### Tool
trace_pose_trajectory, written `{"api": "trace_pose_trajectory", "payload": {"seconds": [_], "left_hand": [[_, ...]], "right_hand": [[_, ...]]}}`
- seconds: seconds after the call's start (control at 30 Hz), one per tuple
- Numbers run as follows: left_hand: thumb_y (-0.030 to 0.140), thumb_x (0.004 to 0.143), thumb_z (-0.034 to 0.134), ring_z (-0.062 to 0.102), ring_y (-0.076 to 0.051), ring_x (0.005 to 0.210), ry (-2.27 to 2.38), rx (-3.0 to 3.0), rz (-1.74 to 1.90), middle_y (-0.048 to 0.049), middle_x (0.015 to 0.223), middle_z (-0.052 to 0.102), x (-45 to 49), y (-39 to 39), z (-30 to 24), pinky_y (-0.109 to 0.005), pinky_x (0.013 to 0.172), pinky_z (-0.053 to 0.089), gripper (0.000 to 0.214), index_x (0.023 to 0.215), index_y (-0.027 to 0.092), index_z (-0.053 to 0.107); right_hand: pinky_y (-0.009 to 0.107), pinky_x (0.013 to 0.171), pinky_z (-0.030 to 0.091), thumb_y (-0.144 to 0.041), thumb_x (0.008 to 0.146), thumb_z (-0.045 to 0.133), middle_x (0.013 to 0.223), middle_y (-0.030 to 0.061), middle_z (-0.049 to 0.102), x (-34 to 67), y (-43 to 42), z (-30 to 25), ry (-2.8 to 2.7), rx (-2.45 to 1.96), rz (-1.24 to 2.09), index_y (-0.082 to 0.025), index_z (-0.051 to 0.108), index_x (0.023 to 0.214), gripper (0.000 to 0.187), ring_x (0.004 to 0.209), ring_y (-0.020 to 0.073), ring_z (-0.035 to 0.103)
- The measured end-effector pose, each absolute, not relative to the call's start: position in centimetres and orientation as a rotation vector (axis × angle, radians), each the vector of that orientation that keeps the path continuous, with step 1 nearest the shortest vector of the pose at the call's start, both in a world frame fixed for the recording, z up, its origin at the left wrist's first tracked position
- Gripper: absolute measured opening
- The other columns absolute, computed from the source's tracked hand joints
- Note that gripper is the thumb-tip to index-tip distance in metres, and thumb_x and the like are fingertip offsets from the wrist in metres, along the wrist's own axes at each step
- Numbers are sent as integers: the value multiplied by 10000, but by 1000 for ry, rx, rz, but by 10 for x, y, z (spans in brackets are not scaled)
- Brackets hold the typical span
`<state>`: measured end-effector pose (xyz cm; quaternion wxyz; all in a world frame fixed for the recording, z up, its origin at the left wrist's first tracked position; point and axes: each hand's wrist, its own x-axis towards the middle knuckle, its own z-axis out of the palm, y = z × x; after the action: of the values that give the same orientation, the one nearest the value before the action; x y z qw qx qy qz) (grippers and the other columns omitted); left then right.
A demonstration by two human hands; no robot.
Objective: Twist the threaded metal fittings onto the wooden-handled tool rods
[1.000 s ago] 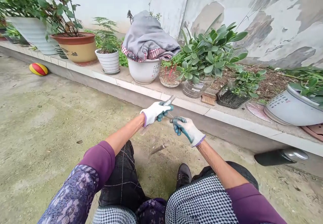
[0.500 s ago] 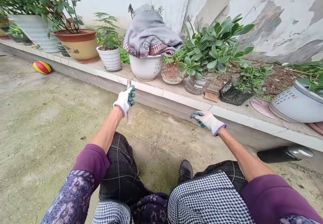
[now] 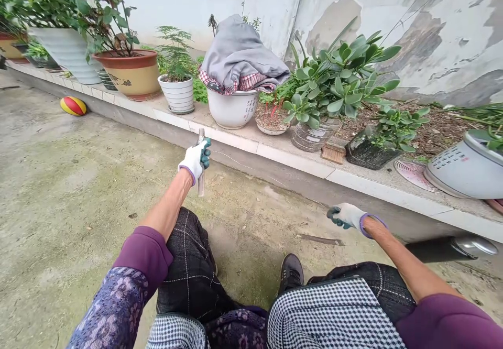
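My left hand (image 3: pixel 196 157), in a white glove with green-coated fingers, is wrapped round a short greyish stick (image 3: pixel 201 187) held nearly upright. A thin pale string (image 3: pixel 245 165), perhaps wire, runs from that hand across to the right with slight slack. At its other end, my right hand (image 3: pixel 346 215), gloved the same way, is closed on the string with the fingers pinched together. A narrow dark strip (image 3: pixel 321 240) shows just below the right hand; whether it lies on the ground I cannot tell.
A tiled ledge (image 3: pixel 291 161) bears potted plants, a cloth-draped white pot (image 3: pixel 231 110) and a small brush (image 3: pixel 333 153). Below it sit a red and yellow ball (image 3: pixel 73 106) at left and a dark bottle (image 3: pixel 440 249) at right. A checked apron or cover (image 3: pixel 330 312) lies over my lap.
My right hand has moved right and slightly down, away from the left, and the string span is longer and slacker. The dark strip has appeared below it. My left hand keeps its grip.
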<state>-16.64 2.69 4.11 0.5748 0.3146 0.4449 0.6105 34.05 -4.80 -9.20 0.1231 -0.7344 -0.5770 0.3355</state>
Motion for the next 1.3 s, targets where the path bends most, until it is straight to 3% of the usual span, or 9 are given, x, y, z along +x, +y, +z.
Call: {"api": "trace_pose_trajectory", "payload": {"seconds": [0.17,0.3,0.37,0.47,0.57,0.8,1.03,1.17,1.3], "left_hand": [[291,822,703,265,-40,325,1054,968,1178,65,525,454,-119,10,40,-177,324,194,167,877,179,590],[307,831,698,277,-38,330,992,1098,987,67,541,453,-73,-7,36,-180,330,207,172,869,185,583],[327,819,717,277,-33,336,978,1175,870,66,560,468,-52,-15,31,-178,330,211,200,887,182,596],[329,826,702,280,-36,348,920,1288,751,65,567,472,-30,-25,23,-180,329,225,196,916,173,625],[340,845,670,304,-44,355,886,1356,710,58,555,461,-25,-27,17,-186,330,242,191,885,155,642],[386,833,695,271,-34,350,847,1334,669,58,585,458,-38,-24,17,-177,324,199,237,882,176,596],[440,912,582,274,-46,347,840,1302,721,45,584,455,-41,-32,25,-182,322,216,274,918,169,618],[367,842,683,287,-56,345,1031,1346,763,43,560,487,-43,-23,20,-190,317,214,198,873,185,611],[278,735,809,362,-67,367,1147,1268,780,20,522,496,-45,-21,9,-190,326,198,232,717,173,604]], "right_hand": [[276,498,533,-219,580,653,949,127,746,300,-29,-80,-1755,-2001,998,-182,767,862,307,730,217,653],[225,565,557,-275,672,643,1128,120,714,241,-10,-47,-1702,-1635,978,-183,705,1103,445,937,217,655],[261,615,590,-300,688,657,1179,120,692,207,-8,-29,-1615,-1390,1066,-195,662,1157,480,1027,234,644],[311,636,616,-343,662,716,1083,95,706,162,-14,-12,-1582,-1166,1172,-185,657,1059,430,937,224,665],[295,498,586,-395,643,737,854,76,705,138,-24,-7,-1530,-1117,1330,-162,624,925,382,702,193,669],[208,324,417,-419,682,681,550,-3,575,142,-38,-6,-1570,-1230,1251,-170,550,671,282,391,88,491],[191,331,303,-462,673,690,514,-53,474,145,-51,9,-1588,-1377,1227,-142,656,825,356,389,63,380],[201,350,223,-460,708,614,516,-62,417,152,-55,18,-1643,-1466,1115,-144,700,884,372,401,62,311],[217,436,295,-421,697,584,559,-26,488,159,-53,14,-1863,-1427,902,-152,702,777,304,492,88,378]]}}
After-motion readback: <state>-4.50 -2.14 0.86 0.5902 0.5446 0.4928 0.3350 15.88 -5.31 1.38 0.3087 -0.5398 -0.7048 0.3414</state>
